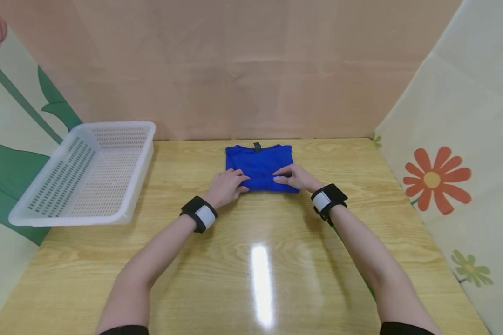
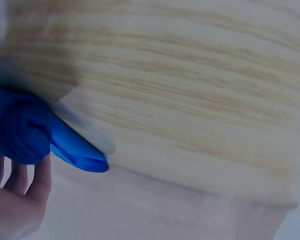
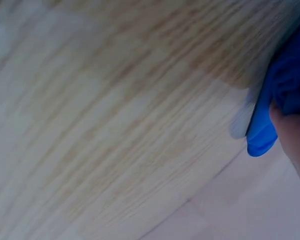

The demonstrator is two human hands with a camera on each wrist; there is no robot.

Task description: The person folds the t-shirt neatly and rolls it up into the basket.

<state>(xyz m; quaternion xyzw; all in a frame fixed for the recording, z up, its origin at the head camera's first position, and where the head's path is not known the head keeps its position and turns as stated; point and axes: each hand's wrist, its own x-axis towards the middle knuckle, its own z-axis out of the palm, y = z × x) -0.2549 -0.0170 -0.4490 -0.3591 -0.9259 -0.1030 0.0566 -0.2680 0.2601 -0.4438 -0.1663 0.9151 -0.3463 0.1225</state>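
Note:
A folded blue shirt [image 1: 260, 163] lies towards the far edge of the table, its collar and small dark neck label [image 1: 257, 147] facing away from me. Its near side is rolled up; the coiled end [image 2: 27, 132] shows in the left wrist view. My left hand [image 1: 226, 187] grips the left part of this roll, fingers over it and thumb at the near edge. On the right part, my right hand [image 1: 296, 177] pinches the roll between thumb and fingers. The right wrist view shows part of that hand [image 3: 296, 140] against the coiled cloth.
A white perforated plastic basket [image 1: 127, 200] stands on the left of the wooden table [image 1: 218, 284]. A plain pinkish cloth wall [image 1: 260, 83] rises behind the table. Flower-printed sheets [image 1: 465, 116] flank both sides.

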